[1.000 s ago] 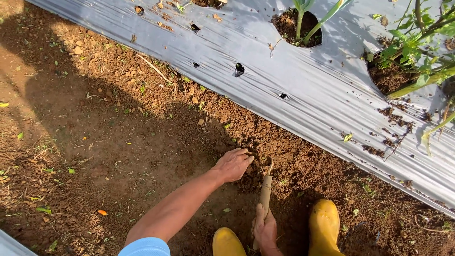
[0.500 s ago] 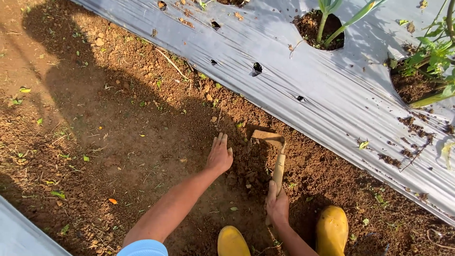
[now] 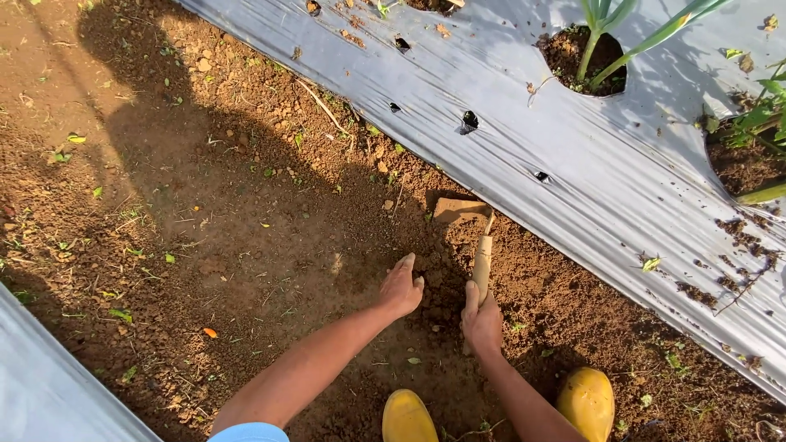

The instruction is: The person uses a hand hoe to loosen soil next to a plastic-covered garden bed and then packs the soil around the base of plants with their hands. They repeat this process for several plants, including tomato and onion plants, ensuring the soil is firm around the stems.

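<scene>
Your soil [image 3: 205,213] is reddish brown, flecked with small green leaves. The mulch sheet [image 3: 589,164] is glossy silver-grey. The hoe handle [image 3: 482,266] is pale tan. Your boots [image 3: 586,401] are yellow, your sleeve [image 3: 250,432] light blue, and the plant stems [image 3: 602,33] green.

Sunlit brown soil [image 3: 205,205], silver mulch sheeting [image 3: 573,164]

A farm plot: bare soil [image 3: 205,213], plastic mulch sheet [image 3: 573,172], seedlings [image 3: 598,33].

Yellow rubber boots [image 3: 407,417], light-blue sleeve [image 3: 250,432]
</scene>
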